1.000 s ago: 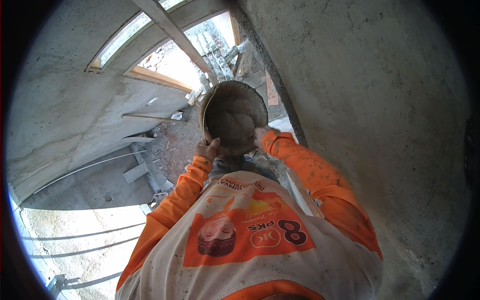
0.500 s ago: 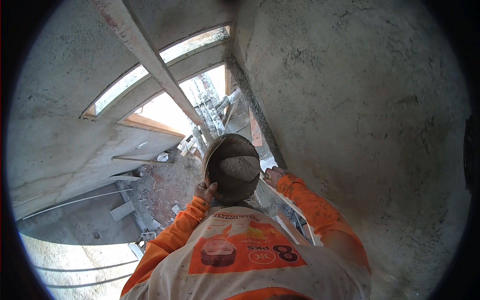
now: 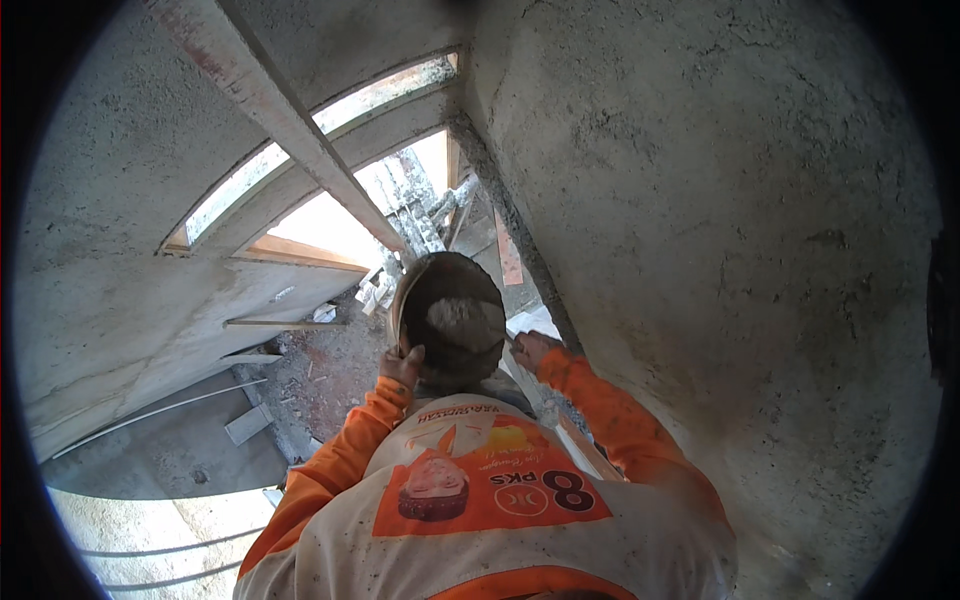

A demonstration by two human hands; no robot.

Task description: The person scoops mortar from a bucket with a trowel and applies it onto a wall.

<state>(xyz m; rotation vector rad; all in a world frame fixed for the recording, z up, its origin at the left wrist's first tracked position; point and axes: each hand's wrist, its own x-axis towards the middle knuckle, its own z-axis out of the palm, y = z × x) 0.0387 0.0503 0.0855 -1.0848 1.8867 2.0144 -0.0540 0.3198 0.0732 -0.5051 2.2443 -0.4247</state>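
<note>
A round, mortar-caked bucket (image 3: 420, 300) is held out in front of my chest, tilted so its dark inside faces me. A lighter grey lump of wet mortar (image 3: 458, 318) shows inside it. My left hand (image 3: 404, 363) grips the bucket's left rim, thumb upward. My right hand (image 3: 532, 347) is closed on what looks like a tool handle (image 3: 510, 340) at the bucket's right side; the rest of the tool is hard to make out. Both orange sleeves are spattered with grey.
A rough plastered wall (image 3: 720, 220) rises on the right, another (image 3: 120, 320) on the left. Overhead-looking openings with timber frames are crossed by a long beam (image 3: 270, 110). Propped poles (image 3: 410, 200), a debris-strewn floor (image 3: 310, 380) and a lower slab (image 3: 160, 450) lie beyond the bucket.
The view has shifted, so the surroundings and bucket sit lower in it. The bucket tilted and then moved slightly left with both hands; the pale mortar lump has become visible inside.
</note>
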